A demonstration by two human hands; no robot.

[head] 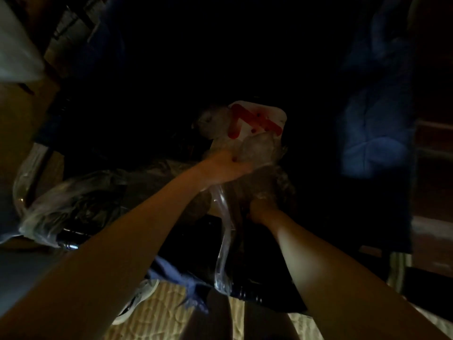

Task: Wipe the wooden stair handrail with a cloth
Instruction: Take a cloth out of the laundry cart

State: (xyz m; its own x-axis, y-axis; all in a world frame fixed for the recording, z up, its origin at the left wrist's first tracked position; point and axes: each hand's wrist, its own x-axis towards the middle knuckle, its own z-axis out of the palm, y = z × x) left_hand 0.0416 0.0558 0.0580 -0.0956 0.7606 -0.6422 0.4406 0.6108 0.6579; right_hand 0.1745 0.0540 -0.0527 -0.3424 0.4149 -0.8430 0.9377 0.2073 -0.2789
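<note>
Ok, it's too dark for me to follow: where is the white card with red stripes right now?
The white card with red stripes sits centre frame in the head view, atop the clear plastic bag, just above the left hand.

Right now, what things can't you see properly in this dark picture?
- Head view: what is inside the clear plastic bag; crinkled plastic and darkness blur it.
- Right hand: its fingers are buried in the plastic.
- Left hand: fingertips hidden behind the bag.
- No handrail or cloth can be made out; the background is too dark.
- Red-and-white label: print too blurred to read.
</note>
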